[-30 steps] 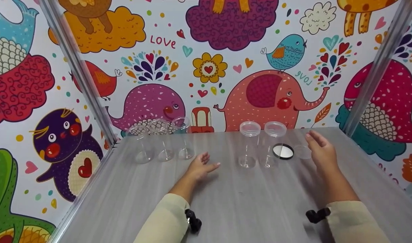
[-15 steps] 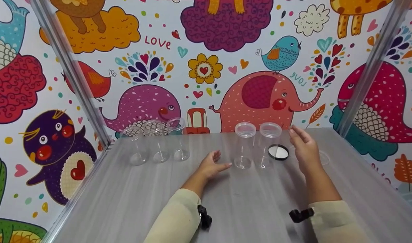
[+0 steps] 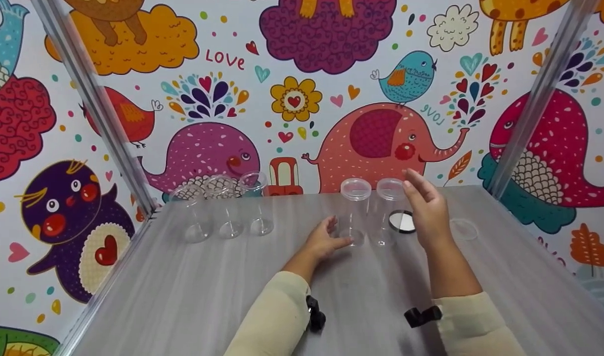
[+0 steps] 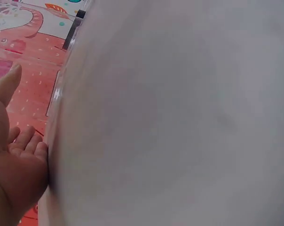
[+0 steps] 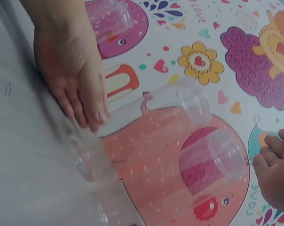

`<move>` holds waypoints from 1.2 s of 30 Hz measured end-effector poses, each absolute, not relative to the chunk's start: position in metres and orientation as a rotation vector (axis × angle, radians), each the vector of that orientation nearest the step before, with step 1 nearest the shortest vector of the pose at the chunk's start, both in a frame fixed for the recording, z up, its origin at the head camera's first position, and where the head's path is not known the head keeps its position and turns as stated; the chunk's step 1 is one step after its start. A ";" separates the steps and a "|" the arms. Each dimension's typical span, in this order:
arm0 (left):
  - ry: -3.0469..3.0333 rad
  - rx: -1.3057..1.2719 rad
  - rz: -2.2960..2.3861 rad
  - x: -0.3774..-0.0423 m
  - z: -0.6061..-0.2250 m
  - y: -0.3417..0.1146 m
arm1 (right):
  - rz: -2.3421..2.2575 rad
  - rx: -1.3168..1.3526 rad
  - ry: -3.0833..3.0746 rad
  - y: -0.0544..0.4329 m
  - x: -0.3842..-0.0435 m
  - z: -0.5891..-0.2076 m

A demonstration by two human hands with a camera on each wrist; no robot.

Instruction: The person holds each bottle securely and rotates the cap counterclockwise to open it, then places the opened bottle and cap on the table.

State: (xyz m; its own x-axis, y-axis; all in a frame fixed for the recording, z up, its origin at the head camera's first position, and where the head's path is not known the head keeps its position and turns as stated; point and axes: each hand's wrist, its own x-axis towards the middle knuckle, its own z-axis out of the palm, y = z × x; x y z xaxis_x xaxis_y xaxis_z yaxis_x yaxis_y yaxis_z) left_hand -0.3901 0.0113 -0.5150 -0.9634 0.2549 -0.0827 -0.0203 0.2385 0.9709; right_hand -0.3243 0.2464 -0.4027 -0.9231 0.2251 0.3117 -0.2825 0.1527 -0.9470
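Jar pair: a tall, clear plastic cylindrical jar [image 3: 353,212] and a matching jar [image 3: 385,217], both upright near the back edge, right of the middle, just beside each other.
My left hand: thumb [image 3: 326,240] spread wide from the fingers, nothing gripped; it's by the lower part of the left-side jar, and I honestly can't tell if the thumb touches it.
My right hand: fingers fairly straight, raised [image 3: 428,217] next to the other jar's top, nothing held; can't tell about contact there either.
Flat stuff: a round white disc with a black rim [image 3: 402,222] just beside that jar, plus a thin clear round disc [image 3: 463,229] further toward the right edge.
Other jars: three clear plastic cylinders [image 3: 227,210] lined up toward the back left corner.
Surface: grey wood-grain tabletop [image 3: 193,296].
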 end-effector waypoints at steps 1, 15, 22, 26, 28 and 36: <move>2.280 0.219 1.802 -0.391 -0.514 0.013 | 1.828 0.073 -2.050 0.243 -0.324 -0.402; 2.333 0.155 1.782 -0.400 -0.517 0.036 | 1.890 0.156 -2.048 0.216 -0.331 -0.402; 2.317 0.264 1.841 -0.395 -0.518 0.034 | 1.894 0.167 -2.055 0.216 -0.332 -0.407; 2.328 0.300 1.837 -0.391 -0.515 0.026 | 1.894 0.199 -2.065 0.213 -0.332 -0.409; 2.331 0.309 1.829 -0.390 -0.513 0.020 | 1.883 0.211 -2.079 0.210 -0.333 -0.410; 2.404 0.312 1.775 -0.382 -0.500 -0.015 | 1.920 0.290 -2.086 0.202 -0.335 -0.411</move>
State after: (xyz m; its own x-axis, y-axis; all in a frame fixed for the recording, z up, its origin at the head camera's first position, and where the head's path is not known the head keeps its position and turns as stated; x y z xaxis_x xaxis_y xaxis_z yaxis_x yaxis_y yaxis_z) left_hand -0.3822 -0.0147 -0.4997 -0.9691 0.2462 0.0129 0.0848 0.2835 0.9552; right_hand -0.3350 0.2022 -0.4108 -0.9377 0.0477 0.3442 -0.3391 0.0911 -0.9363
